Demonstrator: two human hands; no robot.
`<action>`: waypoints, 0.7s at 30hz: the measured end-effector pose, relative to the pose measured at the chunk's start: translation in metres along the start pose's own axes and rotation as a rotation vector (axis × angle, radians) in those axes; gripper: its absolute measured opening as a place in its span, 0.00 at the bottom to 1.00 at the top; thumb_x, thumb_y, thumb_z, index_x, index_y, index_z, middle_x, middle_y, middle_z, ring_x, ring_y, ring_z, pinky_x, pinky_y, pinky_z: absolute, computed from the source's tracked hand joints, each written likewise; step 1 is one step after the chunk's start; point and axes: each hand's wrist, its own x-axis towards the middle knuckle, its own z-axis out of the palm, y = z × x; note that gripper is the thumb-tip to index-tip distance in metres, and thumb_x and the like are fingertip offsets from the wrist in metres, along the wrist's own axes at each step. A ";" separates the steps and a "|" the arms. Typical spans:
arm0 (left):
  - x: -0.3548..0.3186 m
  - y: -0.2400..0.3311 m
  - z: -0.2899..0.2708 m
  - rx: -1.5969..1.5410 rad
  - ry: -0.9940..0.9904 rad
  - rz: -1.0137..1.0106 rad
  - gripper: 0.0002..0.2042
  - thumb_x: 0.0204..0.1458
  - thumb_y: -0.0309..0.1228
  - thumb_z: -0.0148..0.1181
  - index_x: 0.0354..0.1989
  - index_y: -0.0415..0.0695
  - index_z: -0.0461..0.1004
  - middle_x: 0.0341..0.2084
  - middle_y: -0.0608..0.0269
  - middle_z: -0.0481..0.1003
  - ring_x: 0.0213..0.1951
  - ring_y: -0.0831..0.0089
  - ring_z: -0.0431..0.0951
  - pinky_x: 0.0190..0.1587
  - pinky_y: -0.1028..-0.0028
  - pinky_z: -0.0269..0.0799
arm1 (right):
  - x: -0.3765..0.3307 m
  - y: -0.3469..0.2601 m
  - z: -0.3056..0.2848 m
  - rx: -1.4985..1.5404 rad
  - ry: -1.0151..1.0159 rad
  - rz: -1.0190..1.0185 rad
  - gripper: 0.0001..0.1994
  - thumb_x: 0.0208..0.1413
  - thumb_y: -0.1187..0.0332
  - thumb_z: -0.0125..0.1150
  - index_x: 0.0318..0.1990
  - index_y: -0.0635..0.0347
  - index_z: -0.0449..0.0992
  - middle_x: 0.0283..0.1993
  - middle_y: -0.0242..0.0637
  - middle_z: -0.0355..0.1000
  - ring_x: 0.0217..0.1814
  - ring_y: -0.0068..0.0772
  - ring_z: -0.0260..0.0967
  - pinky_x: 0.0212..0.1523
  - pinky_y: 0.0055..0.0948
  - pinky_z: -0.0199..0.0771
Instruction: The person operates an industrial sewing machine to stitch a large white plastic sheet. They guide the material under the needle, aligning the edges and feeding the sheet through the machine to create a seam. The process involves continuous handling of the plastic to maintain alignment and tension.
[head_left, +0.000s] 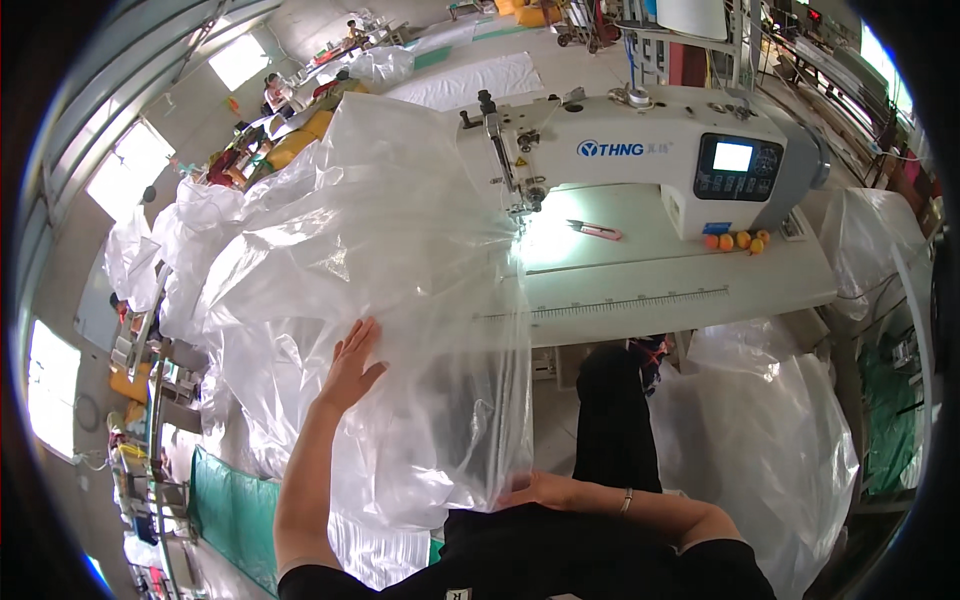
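A large sheet of clear plastic film [290,265] drapes over the left side of the sewing table and hangs down toward my lap. Its right edge runs under the needle area of a white sewing machine [560,140], where a lamp glows. My left hand [355,365] lies flat on the film with its fingers stretched out. Close to my waist, my right hand [535,490] is closed on the film's lower right edge; its fingertips are partly hidden by the plastic.
A small pink-handled cutter [595,230] lies on the sewing table [660,290], behind a printed ruler. Several small orange fruits [740,241] sit beneath the machine's control panel. More bundled plastic film [770,450] fills the floor at my right. People work farther back at the left.
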 end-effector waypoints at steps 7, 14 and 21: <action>-0.026 0.114 -0.005 0.197 0.068 0.206 0.34 0.48 0.35 0.64 0.65 0.47 0.59 0.68 0.58 0.51 0.71 0.58 0.46 0.67 0.45 0.43 | 0.012 0.014 -0.045 0.228 0.105 -0.502 0.35 0.55 0.60 0.65 0.66 0.62 0.56 0.61 0.39 0.63 0.64 0.32 0.61 0.64 0.34 0.59; -0.065 0.169 0.046 -0.273 0.187 0.567 0.31 0.49 0.38 0.64 0.63 0.48 0.63 0.63 0.56 0.60 0.63 0.52 0.60 0.62 0.52 0.57 | 0.037 -0.032 -0.068 0.401 0.350 -0.666 0.19 0.54 0.65 0.64 0.50 0.63 0.70 0.44 0.36 0.72 0.50 0.30 0.70 0.54 0.33 0.69; -0.115 0.031 0.163 -0.151 -0.303 -0.133 0.37 0.52 0.59 0.54 0.67 0.54 0.57 0.70 0.68 0.49 0.71 0.50 0.41 0.61 0.31 0.46 | 0.006 0.006 -0.043 -0.276 0.151 -0.186 0.09 0.54 0.70 0.65 0.40 0.63 0.79 0.38 0.36 0.77 0.42 0.25 0.73 0.46 0.26 0.72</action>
